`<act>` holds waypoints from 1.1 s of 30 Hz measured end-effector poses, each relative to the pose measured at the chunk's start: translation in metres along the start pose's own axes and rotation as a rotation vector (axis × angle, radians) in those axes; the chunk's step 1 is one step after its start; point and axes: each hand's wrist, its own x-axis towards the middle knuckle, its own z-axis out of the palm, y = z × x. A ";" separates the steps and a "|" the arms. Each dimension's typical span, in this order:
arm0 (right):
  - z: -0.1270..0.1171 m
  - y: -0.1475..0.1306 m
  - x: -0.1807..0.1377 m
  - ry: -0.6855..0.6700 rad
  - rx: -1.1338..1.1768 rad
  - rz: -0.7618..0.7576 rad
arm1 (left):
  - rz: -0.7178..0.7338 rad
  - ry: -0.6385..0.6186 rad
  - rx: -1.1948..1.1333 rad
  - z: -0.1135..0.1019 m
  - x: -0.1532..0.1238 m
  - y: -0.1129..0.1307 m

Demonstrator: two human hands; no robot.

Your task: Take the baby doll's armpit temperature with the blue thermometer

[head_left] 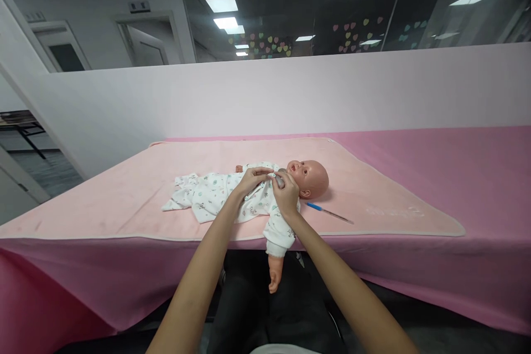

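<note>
A baby doll (pixel 309 178) lies on its back, its head to the right. It wears white patterned clothes (pixel 215 191), and one arm (pixel 275 272) hangs over the table's front edge. My left hand (pixel 254 178) rests on the doll's chest, fingers closed together at the front of the garment near the neck. Against it, my right hand (pixel 286 192) is closed in a pinch at the same neckline. A small greyish patch (pixel 280 181) shows by the right fingers; what it is I cannot make out. The fingers partly hide the collar.
Right of the doll lies a clear pen-like stick with a blue end (pixel 314 206). A peach blanket (pixel 136 177) with a pale edge covers part of the pink tablecloth (pixel 481 188). A white half wall (pixel 290 94) stands behind the table, with dark glass above it.
</note>
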 end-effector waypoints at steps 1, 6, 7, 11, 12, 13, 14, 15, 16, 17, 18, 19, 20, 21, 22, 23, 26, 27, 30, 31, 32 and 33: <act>0.000 0.000 0.000 0.001 -0.001 -0.002 | -0.001 0.008 0.002 0.000 0.000 0.001; -0.003 -0.004 0.001 0.017 0.004 -0.021 | -0.006 0.048 0.012 0.003 -0.002 0.004; -0.003 -0.004 0.001 0.020 -0.002 -0.021 | -0.003 0.054 0.009 0.004 -0.002 0.004; -0.004 -0.007 0.000 0.041 -0.040 -0.049 | 0.025 0.120 -0.015 0.005 -0.005 0.007; -0.004 -0.007 -0.001 0.029 -0.052 -0.084 | 0.038 0.142 -0.029 0.005 -0.007 0.008; -0.004 -0.008 -0.002 -0.001 -0.061 -0.134 | 0.050 0.158 -0.039 0.004 -0.010 0.009; -0.004 -0.009 -0.003 -0.049 -0.069 -0.194 | 0.061 0.163 -0.038 0.002 -0.014 0.010; -0.004 -0.009 -0.003 -0.107 -0.074 -0.253 | 0.071 0.156 -0.022 0.000 -0.019 0.011; -0.004 -0.010 -0.004 -0.166 -0.076 -0.300 | 0.080 0.139 0.013 -0.002 -0.024 0.012; -0.004 -0.010 -0.004 -0.215 -0.076 -0.326 | 0.093 0.119 0.067 -0.003 -0.030 0.013; -0.004 -0.011 -0.005 -0.247 -0.076 -0.331 | 0.115 0.106 0.144 -0.004 -0.037 0.013; -0.004 -0.011 -0.005 -0.264 -0.076 -0.321 | 0.153 0.109 0.244 -0.004 -0.044 0.012; -0.004 -0.011 -0.005 -0.268 -0.076 -0.303 | 0.207 0.127 0.365 -0.003 -0.051 0.011; -0.004 -0.011 -0.005 -0.263 -0.075 -0.284 | 0.275 0.155 0.500 -0.001 -0.057 0.010; -0.005 -0.011 -0.005 -0.256 -0.074 -0.267 | 0.351 0.189 0.635 0.001 -0.063 0.009; -0.005 -0.012 -0.004 -0.249 -0.072 -0.254 | 0.422 0.215 0.754 0.003 -0.068 0.007; -0.007 -0.012 -0.004 -0.239 -0.060 -0.234 | 0.551 0.236 0.978 0.008 -0.076 0.004; -0.008 -0.012 -0.004 -0.239 -0.053 -0.230 | 0.567 0.239 1.022 0.009 -0.077 0.003; -0.010 -0.011 -0.005 -0.244 -0.040 -0.224 | 0.590 0.272 1.103 0.009 -0.076 0.000; -0.010 -0.011 -0.005 -0.250 -0.042 -0.226 | 0.591 0.290 1.112 0.009 -0.075 -0.001; -0.010 -0.011 -0.005 -0.258 -0.047 -0.231 | 0.589 0.309 1.113 0.009 -0.075 -0.002; -0.010 -0.010 -0.005 -0.267 -0.056 -0.237 | 0.582 0.327 1.106 0.009 -0.074 -0.003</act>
